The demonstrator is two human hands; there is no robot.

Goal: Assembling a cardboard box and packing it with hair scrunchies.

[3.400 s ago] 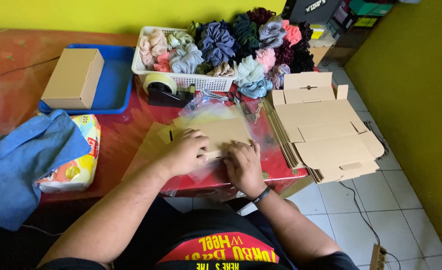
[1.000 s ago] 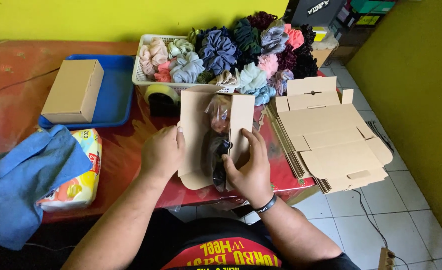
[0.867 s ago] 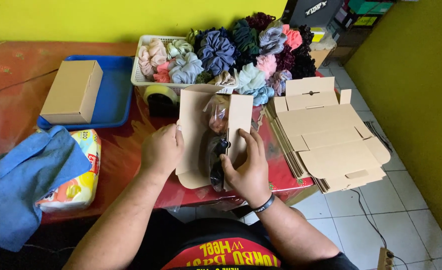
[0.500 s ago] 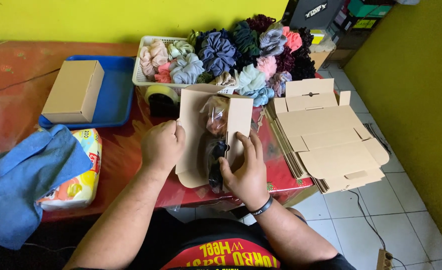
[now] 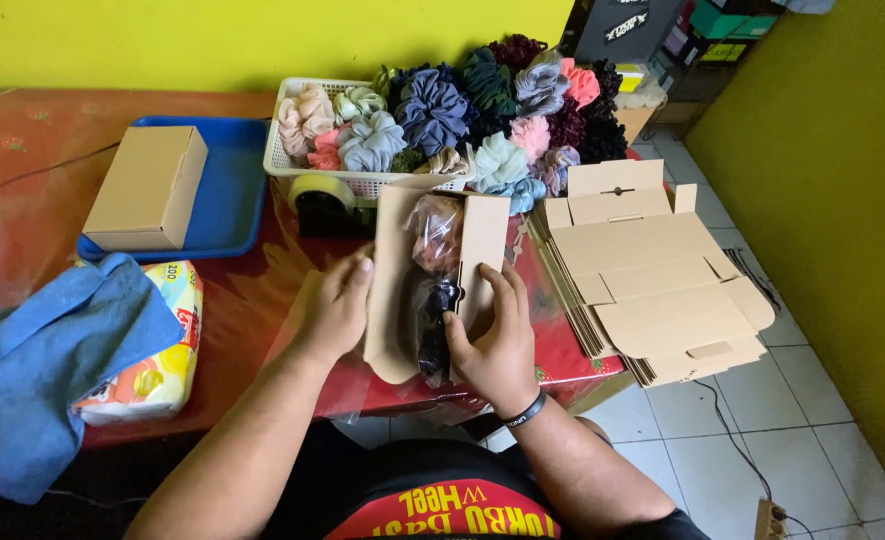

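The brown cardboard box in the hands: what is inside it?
Inside the brown cardboard box lies a clear plastic bag with pinkish and black fabric items. The raised side flaps cover the rest.

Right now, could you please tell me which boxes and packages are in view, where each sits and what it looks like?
Half-folded brown cardboard box: upright between left hand and right hand, clear bags inside.
Closed brown box: on the blue tray, far left.
Flat box blanks: stacked at the table's right edge.
Soft printed packet: near left, white, yellow and orange, partly under a blue cloth.

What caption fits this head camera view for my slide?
Both hands, left hand and right hand, fold a cardboard box around bagged scrunchies.
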